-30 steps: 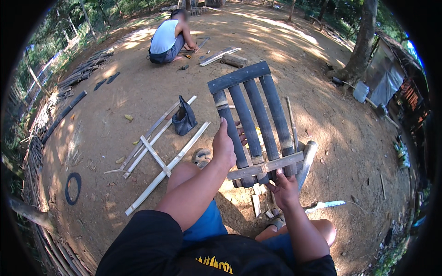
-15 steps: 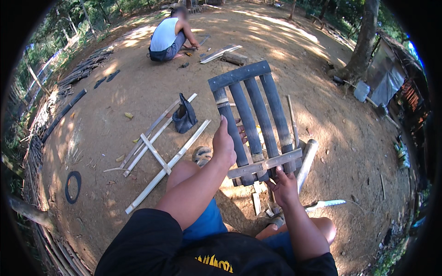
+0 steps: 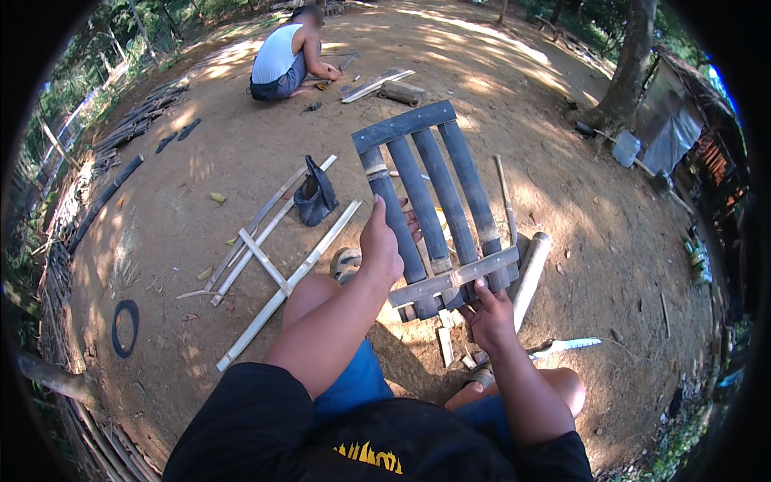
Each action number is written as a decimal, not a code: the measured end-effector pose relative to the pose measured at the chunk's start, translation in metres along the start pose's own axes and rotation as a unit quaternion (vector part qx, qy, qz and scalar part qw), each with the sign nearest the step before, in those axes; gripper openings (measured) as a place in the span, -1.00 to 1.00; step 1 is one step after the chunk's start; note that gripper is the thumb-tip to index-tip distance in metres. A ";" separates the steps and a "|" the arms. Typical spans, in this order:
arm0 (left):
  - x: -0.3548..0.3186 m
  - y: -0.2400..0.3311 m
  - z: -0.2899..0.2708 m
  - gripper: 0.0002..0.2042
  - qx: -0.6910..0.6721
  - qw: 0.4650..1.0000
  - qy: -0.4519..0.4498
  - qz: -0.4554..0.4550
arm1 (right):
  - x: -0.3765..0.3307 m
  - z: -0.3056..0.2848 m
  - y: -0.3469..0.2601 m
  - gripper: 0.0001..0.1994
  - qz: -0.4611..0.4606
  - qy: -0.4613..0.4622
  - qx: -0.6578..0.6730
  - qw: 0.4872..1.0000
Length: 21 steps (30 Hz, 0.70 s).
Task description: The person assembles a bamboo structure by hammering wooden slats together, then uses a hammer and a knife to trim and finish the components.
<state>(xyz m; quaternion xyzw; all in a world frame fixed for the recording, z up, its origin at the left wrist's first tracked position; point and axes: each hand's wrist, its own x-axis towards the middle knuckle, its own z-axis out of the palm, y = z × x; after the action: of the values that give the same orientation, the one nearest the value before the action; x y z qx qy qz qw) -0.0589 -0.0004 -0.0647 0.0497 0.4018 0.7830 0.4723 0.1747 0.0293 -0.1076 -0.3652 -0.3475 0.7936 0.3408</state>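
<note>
Head view: left hand (image 3: 381, 249) and right hand (image 3: 488, 315) both grip bamboo panel (image 3: 434, 201).

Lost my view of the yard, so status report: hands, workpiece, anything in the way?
Left hand grips the bamboo panel's left slat. Right hand holds its lower crossbar. Knife on dirt beside right knee; loose bamboo offcuts under panel.

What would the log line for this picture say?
left hand: gripping a slat of the bamboo panel | right hand: holding the panel's lower crossbar | knife: on the ground, right
</note>
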 end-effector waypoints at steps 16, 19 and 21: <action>0.015 -0.010 -0.006 -0.37 -0.028 0.999 0.007 -0.022 | -0.002 -0.016 0.002 -0.43 -0.050 -0.063 0.040 0.996; 0.012 -0.009 -0.017 -0.34 -0.039 0.998 0.019 -0.052 | -0.010 -0.003 0.000 -0.48 -0.029 -0.031 0.055 0.998; 0.004 -0.008 -0.014 -0.35 -0.037 0.998 0.021 -0.051 | -0.008 -0.008 0.002 -0.49 -0.037 -0.045 0.065 0.996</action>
<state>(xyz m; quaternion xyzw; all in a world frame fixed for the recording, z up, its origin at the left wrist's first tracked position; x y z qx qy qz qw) -0.0615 -0.0038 -0.0809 -0.0048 0.3848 0.7728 0.5047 0.1844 0.0244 -0.1105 -0.2933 -0.3231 0.8169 0.3771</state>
